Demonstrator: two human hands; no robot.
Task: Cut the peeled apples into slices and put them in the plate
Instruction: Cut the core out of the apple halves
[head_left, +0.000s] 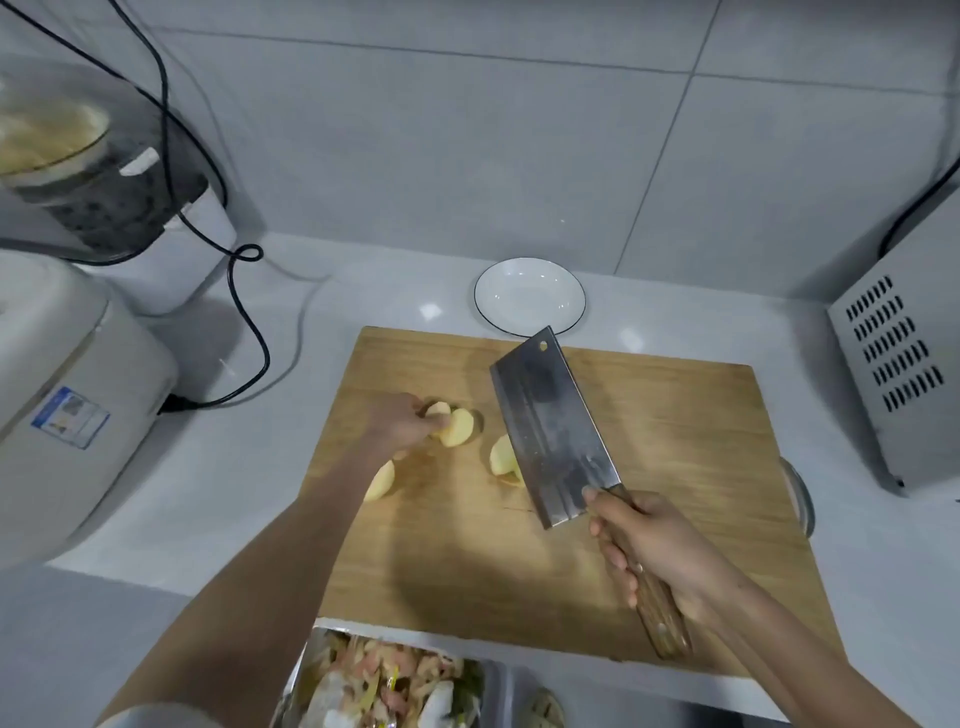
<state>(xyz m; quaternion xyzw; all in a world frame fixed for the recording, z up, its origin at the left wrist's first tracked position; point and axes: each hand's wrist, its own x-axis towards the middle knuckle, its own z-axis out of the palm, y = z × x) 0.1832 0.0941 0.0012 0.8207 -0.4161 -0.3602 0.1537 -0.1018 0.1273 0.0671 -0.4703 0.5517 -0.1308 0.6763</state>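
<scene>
Ok: cutting board on counter, tiled wall behind. Left hand pinches apple piece on board; right hand grips cleaver above it.

Appliances and scraps on a white counter
A pale cooker sits at the left edge. Behind it stands a dark jar appliance. A black cable loops down to a plug at the cooker's right side. Nearer than the cooker, to its right, lies a metal tray of peelings. Far to its right stands a vented grey box.
</scene>
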